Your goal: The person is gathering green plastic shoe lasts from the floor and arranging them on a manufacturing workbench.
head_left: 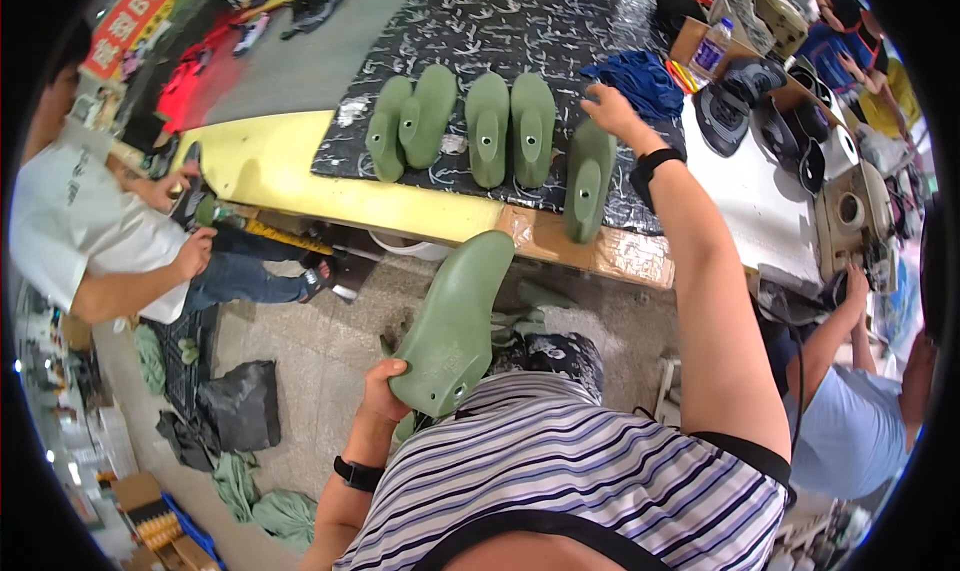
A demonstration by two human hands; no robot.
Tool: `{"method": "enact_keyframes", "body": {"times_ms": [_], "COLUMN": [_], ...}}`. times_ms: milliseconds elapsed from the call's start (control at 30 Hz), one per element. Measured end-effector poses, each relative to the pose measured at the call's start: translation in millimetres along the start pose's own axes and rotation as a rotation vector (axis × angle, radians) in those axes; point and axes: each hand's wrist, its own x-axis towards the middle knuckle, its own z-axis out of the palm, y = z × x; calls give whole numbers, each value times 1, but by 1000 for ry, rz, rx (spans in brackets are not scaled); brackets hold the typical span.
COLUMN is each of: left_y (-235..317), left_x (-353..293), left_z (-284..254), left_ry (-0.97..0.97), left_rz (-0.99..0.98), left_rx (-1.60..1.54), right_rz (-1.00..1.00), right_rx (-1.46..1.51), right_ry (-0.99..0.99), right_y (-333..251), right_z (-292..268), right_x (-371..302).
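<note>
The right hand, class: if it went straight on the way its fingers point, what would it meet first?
The right hand would probably meet the black patterned sheet first. The blue cloth lies close beside that line, so a graze is possible; depth is unclear.

the long table (265,171) was pale yellow along its front left, with a black patterned cover (520,26) spread over part of its top and brown cardboard (625,254) at its front edge. a grey, mottled floor (320,341) lay before the table. just to the table's right was a white worktop (765,211), with a beige machine (855,216) beyond it. past the table's far left end was a red sign (130,23).
</note>
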Motion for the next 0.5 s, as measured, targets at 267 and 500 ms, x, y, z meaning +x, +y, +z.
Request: {"method": "enact_keyframes", "body": {"times_ms": [267, 500], "left_y": [54, -25], "left_x": [61, 127], "left_z": [42, 163], "left_ry": [-322, -447], "left_rz": [-274, -381], "left_rx": [117, 24], "right_rz": [380, 526], "right_rx": [631, 1007], "right_ry": [420, 383], "right_y": [-62, -40], "right_z": [-27, -69], "right_x": [-158, -243]}}
